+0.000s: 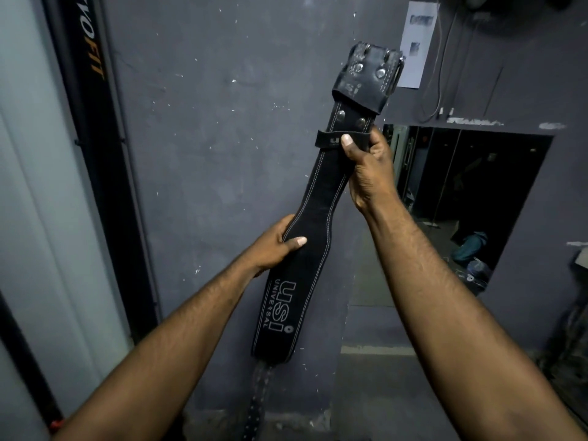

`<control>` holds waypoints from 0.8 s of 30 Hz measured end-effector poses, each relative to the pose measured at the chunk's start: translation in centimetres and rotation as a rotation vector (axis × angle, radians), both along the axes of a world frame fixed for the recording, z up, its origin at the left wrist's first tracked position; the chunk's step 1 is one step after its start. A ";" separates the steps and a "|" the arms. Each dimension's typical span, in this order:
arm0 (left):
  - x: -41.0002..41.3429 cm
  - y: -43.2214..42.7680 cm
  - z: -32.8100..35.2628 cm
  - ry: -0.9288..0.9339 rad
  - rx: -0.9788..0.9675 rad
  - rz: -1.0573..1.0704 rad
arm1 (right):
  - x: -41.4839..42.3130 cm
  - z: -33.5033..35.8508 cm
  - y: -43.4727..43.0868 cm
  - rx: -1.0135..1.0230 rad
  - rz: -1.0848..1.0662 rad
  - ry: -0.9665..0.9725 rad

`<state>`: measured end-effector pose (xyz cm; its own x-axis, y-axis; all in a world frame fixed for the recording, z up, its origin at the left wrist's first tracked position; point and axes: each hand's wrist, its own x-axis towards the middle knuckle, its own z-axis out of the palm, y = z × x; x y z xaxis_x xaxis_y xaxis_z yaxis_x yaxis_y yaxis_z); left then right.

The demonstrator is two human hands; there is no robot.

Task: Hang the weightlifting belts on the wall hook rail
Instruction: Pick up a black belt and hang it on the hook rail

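A black leather weightlifting belt (pixel 318 198) with white stitching and a "USI Universal" print is held upright in front of a dark grey wall (pixel 222 122). Its buckle end (pixel 369 71) points up, and the holed tail hangs down near the bottom edge. My right hand (pixel 366 163) grips the narrow part just below the buckle, thumb on the keeper loop. My left hand (pixel 280 246) holds the left edge of the wide back section, thumb across the front. No hook rail is visible.
A black machine upright (pixel 92 128) with orange lettering stands at the left beside a pale panel. A wall opening or mirror (pixel 461 198) at the right shows a dark room. A paper sheet (pixel 413 43) and cables hang on the wall above it.
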<state>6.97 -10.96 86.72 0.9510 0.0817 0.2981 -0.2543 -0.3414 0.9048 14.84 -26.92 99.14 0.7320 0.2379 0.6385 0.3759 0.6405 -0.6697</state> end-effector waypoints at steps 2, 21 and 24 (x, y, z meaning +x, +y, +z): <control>0.1 0.2 -0.5 -0.059 0.073 0.102 | -0.1 0.3 0.0 0.002 -0.010 -0.002; -0.3 0.6 -5.2 0.079 -0.043 0.045 | 0.6 1.1 -0.5 0.018 -0.013 0.018; 0.2 -0.1 -6.3 -0.021 0.041 0.211 | 0.5 1.1 -0.7 0.014 -0.015 0.008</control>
<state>7.19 -11.05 80.43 0.9075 0.2660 0.3250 -0.1918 -0.4259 0.8842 15.36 -27.59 100.27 0.7402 0.2183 0.6359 0.3804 0.6440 -0.6638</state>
